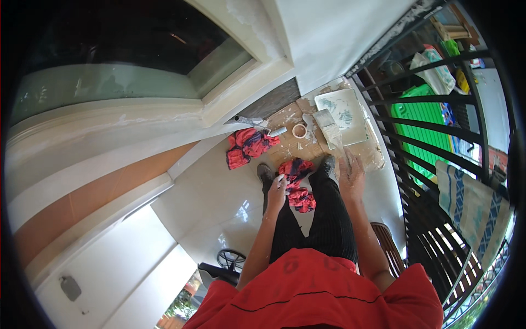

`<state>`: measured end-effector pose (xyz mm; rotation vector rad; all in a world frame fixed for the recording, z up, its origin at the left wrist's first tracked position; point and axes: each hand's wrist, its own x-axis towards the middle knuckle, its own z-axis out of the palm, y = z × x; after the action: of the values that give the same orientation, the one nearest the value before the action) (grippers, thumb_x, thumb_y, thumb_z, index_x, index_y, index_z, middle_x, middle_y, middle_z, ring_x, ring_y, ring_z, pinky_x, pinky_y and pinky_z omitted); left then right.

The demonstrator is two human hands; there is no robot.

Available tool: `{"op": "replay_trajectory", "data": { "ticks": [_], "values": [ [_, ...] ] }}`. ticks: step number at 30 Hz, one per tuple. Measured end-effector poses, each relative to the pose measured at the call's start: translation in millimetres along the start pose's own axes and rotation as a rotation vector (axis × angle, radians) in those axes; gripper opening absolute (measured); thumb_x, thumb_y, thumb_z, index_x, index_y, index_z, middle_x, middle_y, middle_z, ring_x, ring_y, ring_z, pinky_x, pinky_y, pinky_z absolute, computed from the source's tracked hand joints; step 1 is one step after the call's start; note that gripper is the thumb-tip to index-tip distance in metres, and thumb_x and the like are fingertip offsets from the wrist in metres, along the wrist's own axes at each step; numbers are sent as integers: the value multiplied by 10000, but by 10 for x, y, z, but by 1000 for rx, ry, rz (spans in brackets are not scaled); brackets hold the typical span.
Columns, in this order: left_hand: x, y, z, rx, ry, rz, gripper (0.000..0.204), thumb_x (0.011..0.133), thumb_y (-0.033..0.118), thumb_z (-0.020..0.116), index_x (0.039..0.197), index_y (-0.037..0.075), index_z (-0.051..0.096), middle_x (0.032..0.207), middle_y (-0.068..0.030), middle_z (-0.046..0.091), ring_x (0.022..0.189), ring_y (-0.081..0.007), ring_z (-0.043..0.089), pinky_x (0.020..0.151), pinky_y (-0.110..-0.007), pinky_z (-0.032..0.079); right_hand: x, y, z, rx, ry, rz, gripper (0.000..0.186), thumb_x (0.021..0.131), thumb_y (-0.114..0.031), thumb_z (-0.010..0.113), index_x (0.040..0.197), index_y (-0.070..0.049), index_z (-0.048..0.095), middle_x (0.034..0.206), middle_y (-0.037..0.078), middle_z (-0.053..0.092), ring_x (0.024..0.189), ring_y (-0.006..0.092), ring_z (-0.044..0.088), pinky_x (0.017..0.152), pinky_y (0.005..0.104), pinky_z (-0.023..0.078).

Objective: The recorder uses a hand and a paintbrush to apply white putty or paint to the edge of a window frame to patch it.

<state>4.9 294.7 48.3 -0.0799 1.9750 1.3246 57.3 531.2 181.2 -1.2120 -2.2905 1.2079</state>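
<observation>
My left hand is closed on a red and blue cloth that hangs in front of my black trousers. My right hand is beside my right leg, its fingers at the handle of a wide putty knife smeared with white filler. The blade points away over a sheet of cardboard on the floor. My two dark shoes stand at the cardboard's near edge.
On the cardboard lie a white filler-smeared board, a roll of tape, a small tube and a second red cloth. A black railing runs along the right, with a white wall and window ledge on the left. A wooden stool stands by my right side.
</observation>
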Motion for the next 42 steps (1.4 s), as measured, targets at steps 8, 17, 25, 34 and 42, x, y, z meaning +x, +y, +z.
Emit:
{"op": "replay_trajectory", "data": {
  "ticks": [8,17,25,34,42],
  "values": [
    [-155,-178,28,-49,59,-36,443,907,302,419,1211,-21,397,1016,-149,559,842,-159,596,549,-226,481,139,-213,269,-17,-139,-124,252,836,-134,518,1050,-12,571,901,179,580,816,324,572,708,358,447],
    [-299,-468,-761,-126,76,-179,447,897,334,434,1229,37,398,955,-136,597,582,-108,554,486,-197,415,-44,-1041,1018,39,-106,-192,265,804,-102,558,1065,-66,586,825,132,579,717,287,581,613,327,456],
    [-304,-413,-1724,8,63,-107,379,899,256,440,1188,10,431,974,-127,584,833,-158,594,564,-224,478,-153,-1556,1601,-108,-13,-243,277,784,-92,558,1059,-94,595,814,135,573,719,295,580,622,368,460],
    [-182,-611,-2444,-25,99,-117,416,901,334,420,1198,43,434,938,-86,597,668,-90,541,520,-197,399,-245,-1788,1911,-135,-9,-208,280,780,-127,554,1056,-101,598,825,131,570,719,307,575,626,383,461],
    [-214,-634,-2397,-9,-18,-205,404,907,284,419,1220,29,403,1078,-118,546,927,-161,558,641,-255,467,-443,-1713,1957,-120,68,-226,270,780,-111,561,1046,-96,602,785,118,554,675,283,563,578,374,449]
  ]
}}
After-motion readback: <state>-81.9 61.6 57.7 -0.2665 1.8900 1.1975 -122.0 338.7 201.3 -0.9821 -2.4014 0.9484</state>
